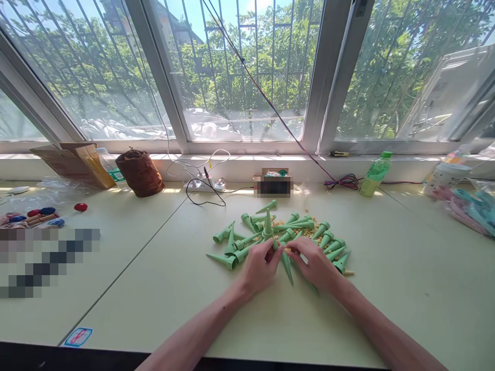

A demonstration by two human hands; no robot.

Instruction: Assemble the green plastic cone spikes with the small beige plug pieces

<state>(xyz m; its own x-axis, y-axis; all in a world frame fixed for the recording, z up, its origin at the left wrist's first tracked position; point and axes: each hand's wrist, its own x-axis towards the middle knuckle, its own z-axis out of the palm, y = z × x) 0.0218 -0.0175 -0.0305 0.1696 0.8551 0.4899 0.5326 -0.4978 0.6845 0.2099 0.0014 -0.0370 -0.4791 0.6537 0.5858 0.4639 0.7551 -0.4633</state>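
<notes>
Many green plastic cones (221, 260) lie in a loose pile at the middle of the table, with small tan pieces (308, 230) scattered among them. One cone (267, 225) stands upright behind my hands. My left hand (262, 263) is closed, its thumb and fingers pinching a small green part. Close beside it, my right hand (310, 260) pinches a small tan piece (287, 249) between thumb and fingertips. Another cone (286, 269) lies between the hands, its tip toward me.
Along the windowsill stand a brown bag (139, 172), a power strip (204, 184), a small box (273, 185) and a green bottle (375, 174). Coloured balls (80, 207) lie at left; a white cup (447, 178) and plastic bags (469, 206) are at right.
</notes>
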